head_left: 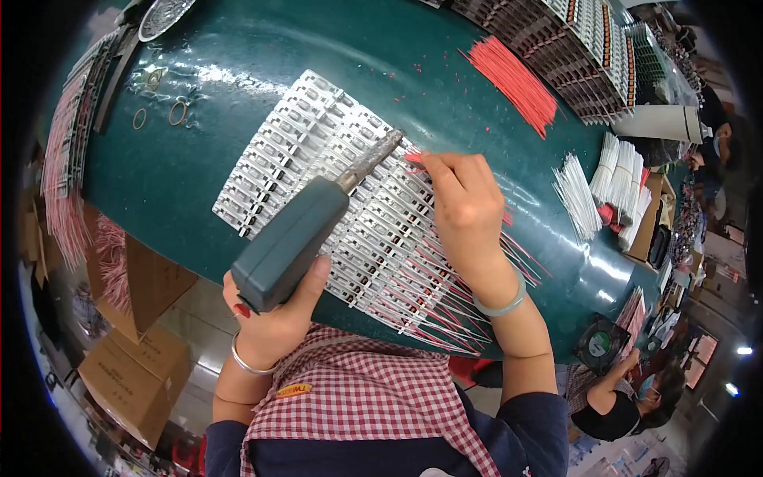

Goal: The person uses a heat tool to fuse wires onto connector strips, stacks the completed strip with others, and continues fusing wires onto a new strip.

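Observation:
My left hand (pixel 280 324) is wrapped round the handle of a dark grey-green soldering gun (pixel 292 238). Its metal tip reaches to the upper right edge of a panel of silvery metal parts (pixel 270 151) set in close rows. Beside that tip, my right hand (pixel 467 208) pinches the end of a thin red wire (pixel 414 159) against the panel; whether other wires are in the pinch I cannot make out. Many red and white wires (pixel 445 306) trail from the panel's lower right rows, passing under my right forearm.
Loose red wires (pixel 515 86) lie at the back right, with white wire bundles (pixel 584 195) nearer. Stacked panels (pixel 556 48) stand behind. Wired panels (pixel 67 159) hang at the left edge. A black fan (pixel 602 343) and a co-worker (pixel 628 397) are at the right. Cardboard boxes (pixel 135 381) stand lower left.

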Demonstrator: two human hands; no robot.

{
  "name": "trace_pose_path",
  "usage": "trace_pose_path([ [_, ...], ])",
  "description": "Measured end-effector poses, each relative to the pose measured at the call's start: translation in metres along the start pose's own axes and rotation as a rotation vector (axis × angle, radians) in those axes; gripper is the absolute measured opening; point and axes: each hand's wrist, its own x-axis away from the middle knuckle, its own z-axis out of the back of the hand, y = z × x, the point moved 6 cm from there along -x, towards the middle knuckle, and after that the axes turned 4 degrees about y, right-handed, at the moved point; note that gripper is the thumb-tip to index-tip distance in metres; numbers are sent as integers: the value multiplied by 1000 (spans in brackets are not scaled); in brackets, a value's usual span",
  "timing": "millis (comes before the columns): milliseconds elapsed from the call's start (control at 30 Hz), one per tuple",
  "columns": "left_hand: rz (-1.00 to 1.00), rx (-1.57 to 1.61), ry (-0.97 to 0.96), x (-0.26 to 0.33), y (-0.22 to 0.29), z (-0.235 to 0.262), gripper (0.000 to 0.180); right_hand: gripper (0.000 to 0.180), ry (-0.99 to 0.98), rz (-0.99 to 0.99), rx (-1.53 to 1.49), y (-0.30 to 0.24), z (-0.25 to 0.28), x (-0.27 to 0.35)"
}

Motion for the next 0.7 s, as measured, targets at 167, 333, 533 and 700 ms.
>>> trace_pose_path([
  [167, -153, -25, -57, -5, 9, -15, 21, 36, 3, 23, 16, 2, 0, 0],
  [333, -168, -30, -67, -7, 12, -18, 20, 36, -7, 18, 15, 3, -1, 1],
  [533, -139, -35, -81, -7, 11, -22, 18, 35, -20, 17, 21, 2, -1, -1],
  [700, -121, -17, -78, -8, 10, -25, 16, 31, 34, -19, 16, 1, 2, -3],
])
